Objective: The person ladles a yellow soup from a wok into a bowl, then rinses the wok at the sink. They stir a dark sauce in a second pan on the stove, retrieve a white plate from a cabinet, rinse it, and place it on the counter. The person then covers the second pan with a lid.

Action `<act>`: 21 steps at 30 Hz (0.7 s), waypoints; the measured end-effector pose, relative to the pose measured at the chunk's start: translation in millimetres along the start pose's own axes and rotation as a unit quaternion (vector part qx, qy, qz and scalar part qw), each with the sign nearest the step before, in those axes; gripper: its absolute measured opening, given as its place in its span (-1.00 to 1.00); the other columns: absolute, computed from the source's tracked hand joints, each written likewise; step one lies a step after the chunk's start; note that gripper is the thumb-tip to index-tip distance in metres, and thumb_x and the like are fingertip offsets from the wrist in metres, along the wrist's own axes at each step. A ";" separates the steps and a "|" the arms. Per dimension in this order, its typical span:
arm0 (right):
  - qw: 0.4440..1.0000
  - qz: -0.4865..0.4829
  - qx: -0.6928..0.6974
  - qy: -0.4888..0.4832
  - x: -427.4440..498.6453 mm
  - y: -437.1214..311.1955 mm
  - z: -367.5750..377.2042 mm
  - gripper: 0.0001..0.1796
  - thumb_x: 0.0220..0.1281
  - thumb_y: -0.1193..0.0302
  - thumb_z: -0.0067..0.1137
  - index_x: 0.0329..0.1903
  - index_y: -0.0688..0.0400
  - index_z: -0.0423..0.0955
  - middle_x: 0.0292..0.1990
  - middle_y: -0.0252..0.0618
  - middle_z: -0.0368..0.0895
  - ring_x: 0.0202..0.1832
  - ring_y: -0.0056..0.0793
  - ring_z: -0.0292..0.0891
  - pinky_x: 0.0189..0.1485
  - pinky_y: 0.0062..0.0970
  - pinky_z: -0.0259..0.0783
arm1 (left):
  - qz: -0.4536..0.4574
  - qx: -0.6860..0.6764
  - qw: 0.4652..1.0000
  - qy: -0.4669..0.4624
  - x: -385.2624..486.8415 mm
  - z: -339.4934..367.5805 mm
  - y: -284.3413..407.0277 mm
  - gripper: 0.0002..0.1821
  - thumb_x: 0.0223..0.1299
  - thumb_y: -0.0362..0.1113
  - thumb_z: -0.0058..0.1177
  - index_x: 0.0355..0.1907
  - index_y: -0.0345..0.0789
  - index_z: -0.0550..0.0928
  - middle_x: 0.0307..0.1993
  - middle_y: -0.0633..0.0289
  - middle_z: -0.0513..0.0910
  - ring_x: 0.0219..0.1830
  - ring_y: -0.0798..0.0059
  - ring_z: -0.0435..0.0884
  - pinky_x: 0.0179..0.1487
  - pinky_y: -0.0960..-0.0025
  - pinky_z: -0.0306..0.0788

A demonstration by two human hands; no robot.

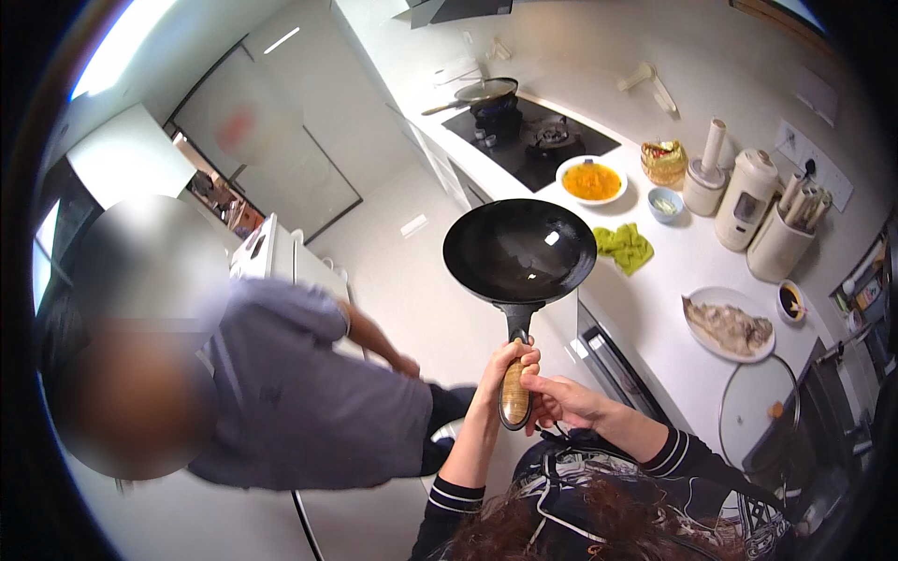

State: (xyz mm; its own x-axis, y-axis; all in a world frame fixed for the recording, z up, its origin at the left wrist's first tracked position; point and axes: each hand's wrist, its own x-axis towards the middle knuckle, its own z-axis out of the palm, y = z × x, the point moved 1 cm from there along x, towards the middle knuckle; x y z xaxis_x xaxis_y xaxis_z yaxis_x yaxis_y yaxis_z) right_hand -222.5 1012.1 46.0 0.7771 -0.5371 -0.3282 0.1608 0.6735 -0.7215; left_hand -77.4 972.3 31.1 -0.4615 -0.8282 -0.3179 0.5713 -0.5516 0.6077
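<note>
A black wok (520, 252) is held out in front of me over the floor and the counter's edge. Its dark inside faces me and shows only glare spots. My left hand (511, 361) wraps around the upper part of its wood-grain handle (515, 396). Lower down, my right hand (565, 401) grips the same handle from the right, thumb against its side and fingers partly hidden. Right of the wok, a crumpled green cloth (624, 247) lies on the white counter (666, 280).
Beyond sit a bowl of orange soup (591, 181) and a cooktop (540, 140) with a lidded pan (491, 91). A plate with fish (729, 326), a dish of dark sauce (791, 303) and a glass lid (754, 407) are at right. Another person (302, 393) stands close on my left.
</note>
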 end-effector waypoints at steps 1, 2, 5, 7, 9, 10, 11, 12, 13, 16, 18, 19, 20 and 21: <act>0.998 -0.030 0.051 -0.020 16.7 -16.2 -4.9 -0.52 0.35 0.06 -0.14 -0.12 0.28 0.43 -0.37 -0.16 0.63 -0.40 -0.46 0.59 -0.40 -0.60 0.42 | 0.008 -0.001 1.000 0.003 19.6 -2.8 13.9 -0.77 0.15 -0.35 -0.15 -0.13 -0.33 0.30 -0.56 0.39 0.29 -0.61 0.69 0.29 -0.53 0.63 0.28; 0.995 -0.038 0.093 -0.019 33.2 -27.4 -9.7 -0.56 0.35 0.10 -0.12 -0.11 0.27 0.41 -0.34 -0.16 0.63 -0.36 -0.42 0.60 -0.35 -0.55 0.45 | 0.021 -0.008 1.000 -0.011 38.7 -7.3 25.5 -0.77 0.15 -0.34 -0.14 -0.14 -0.32 0.30 -0.56 0.40 0.28 -0.61 0.70 0.29 -0.53 0.62 0.29; 0.988 -0.053 0.147 -0.008 73.0 -65.1 -27.0 -0.67 0.32 0.23 -0.05 -0.09 0.25 0.36 -0.30 -0.14 0.61 -0.29 -0.35 0.59 -0.26 -0.40 0.50 | 0.043 0.025 0.999 0.000 86.5 -15.0 58.6 -0.78 0.13 -0.31 -0.11 -0.18 -0.29 0.29 -0.56 0.42 0.25 -0.61 0.71 0.27 -0.52 0.60 0.34; 0.985 -0.080 0.151 0.035 100.1 -89.9 -40.0 -0.73 0.30 0.28 -0.02 -0.16 0.25 0.35 -0.37 -0.18 0.58 -0.41 -0.40 0.55 -0.31 -0.46 0.49 | 0.046 0.025 0.999 -0.009 121.2 -19.1 84.9 -0.77 0.12 -0.31 -0.10 -0.17 -0.28 0.29 -0.56 0.43 0.26 -0.60 0.72 0.27 -0.51 0.59 0.35; 0.980 -0.146 0.125 0.044 127.5 -113.0 -56.0 -0.79 0.26 0.32 0.04 -0.27 0.22 0.35 -0.46 -0.25 0.52 -0.54 -0.50 0.44 -0.46 -0.55 0.41 | 0.046 0.020 0.999 0.015 158.8 -25.9 110.4 -0.84 0.11 -0.32 -0.11 -0.27 -0.30 0.32 -0.59 0.37 0.31 -0.61 0.63 0.33 -0.54 0.50 0.41; 0.979 -0.159 0.112 0.056 144.9 -127.4 -66.1 -0.79 0.24 0.32 0.05 -0.27 0.21 0.35 -0.46 -0.25 0.51 -0.55 -0.51 0.43 -0.48 -0.55 0.40 | 0.041 0.029 0.999 0.004 179.5 -30.2 127.1 -0.84 0.10 -0.33 -0.12 -0.27 -0.30 0.32 -0.59 0.37 0.31 -0.61 0.63 0.33 -0.54 0.50 0.40; 0.976 -0.183 0.105 0.053 164.5 -141.2 -77.5 -0.80 0.23 0.33 0.06 -0.28 0.21 0.35 -0.47 -0.26 0.51 -0.56 -0.52 0.42 -0.49 -0.55 0.39 | 0.037 0.039 0.998 -0.010 201.3 -36.1 143.6 -0.84 0.10 -0.33 -0.12 -0.27 -0.30 0.32 -0.59 0.37 0.31 -0.61 0.63 0.33 -0.54 0.50 0.39; 0.975 -0.187 0.094 0.070 182.6 -155.1 -90.5 -0.80 0.21 0.34 0.08 -0.29 0.21 0.36 -0.48 -0.26 0.51 -0.59 -0.53 0.40 -0.52 -0.56 0.38 | 0.032 0.045 0.998 -0.021 224.0 -41.5 160.4 -0.84 0.10 -0.34 -0.12 -0.27 -0.30 0.32 -0.60 0.38 0.31 -0.61 0.64 0.33 -0.54 0.50 0.39; 0.970 -0.212 0.087 0.074 202.4 -168.2 -103.3 -0.80 0.20 0.33 0.09 -0.29 0.21 0.36 -0.49 -0.27 0.51 -0.61 -0.54 0.39 -0.54 -0.58 0.37 | 0.026 0.051 0.998 -0.031 246.1 -48.5 175.9 -0.85 0.10 -0.34 -0.12 -0.27 -0.30 0.32 -0.60 0.38 0.31 -0.61 0.64 0.33 -0.53 0.50 0.38; 0.957 -0.254 0.062 0.122 263.9 -207.4 -142.7 -0.79 0.19 0.32 0.10 -0.29 0.20 0.36 -0.49 -0.28 0.51 -0.62 -0.56 0.39 -0.59 -0.61 0.34 | 0.001 0.084 0.993 -0.081 315.5 -69.3 224.6 -0.84 0.12 -0.32 -0.10 -0.26 -0.26 0.30 -0.58 0.43 0.30 -0.59 0.71 0.31 -0.49 0.59 0.35; 0.952 -0.275 0.033 0.133 303.6 -236.6 -167.9 -0.76 0.15 0.30 0.10 -0.28 0.20 0.35 -0.49 -0.28 0.49 -0.62 -0.57 0.38 -0.60 -0.61 0.33 | -0.021 0.113 0.989 -0.094 360.3 -81.9 257.8 -0.80 0.19 -0.22 -0.02 -0.43 -0.20 0.30 -0.59 0.45 0.32 -0.59 0.72 0.32 -0.49 0.57 0.36; 0.947 -0.280 0.021 0.157 321.8 -250.0 -179.6 -0.75 0.13 0.29 0.10 -0.27 0.21 0.34 -0.49 -0.28 0.49 -0.62 -0.57 0.38 -0.61 -0.61 0.32 | -0.050 0.142 0.985 -0.084 382.5 -87.8 274.0 -0.72 0.19 -0.16 0.05 -0.49 -0.17 0.29 -0.60 0.45 0.32 -0.60 0.72 0.34 -0.49 0.57 0.38; 0.943 -0.289 0.019 0.162 337.8 -262.5 -191.8 -0.74 0.13 0.29 0.10 -0.27 0.21 0.34 -0.49 -0.28 0.48 -0.62 -0.57 0.37 -0.61 -0.61 0.32 | -0.050 0.140 0.983 -0.110 404.2 -92.6 287.6 -0.72 0.19 -0.17 0.06 -0.49 -0.17 0.30 -0.60 0.46 0.32 -0.60 0.72 0.34 -0.49 0.58 0.40; 0.940 -0.290 0.020 0.181 353.1 -274.9 -204.3 -0.73 0.12 0.29 0.10 -0.26 0.21 0.34 -0.49 -0.28 0.48 -0.62 -0.57 0.37 -0.60 -0.61 0.31 | -0.059 0.142 0.980 -0.128 425.4 -97.7 300.7 -0.72 0.19 -0.18 0.08 -0.49 -0.17 0.30 -0.61 0.46 0.32 -0.60 0.72 0.35 -0.48 0.58 0.41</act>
State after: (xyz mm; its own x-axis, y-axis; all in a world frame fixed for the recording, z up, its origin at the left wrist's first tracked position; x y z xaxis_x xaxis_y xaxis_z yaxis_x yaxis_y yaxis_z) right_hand -116.7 533.6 3.9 0.2950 -0.9523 -0.0787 0.5215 0.2295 -0.8218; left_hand -35.6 444.4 7.4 -0.6887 -0.6882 -0.2283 0.3082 -0.5628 0.7670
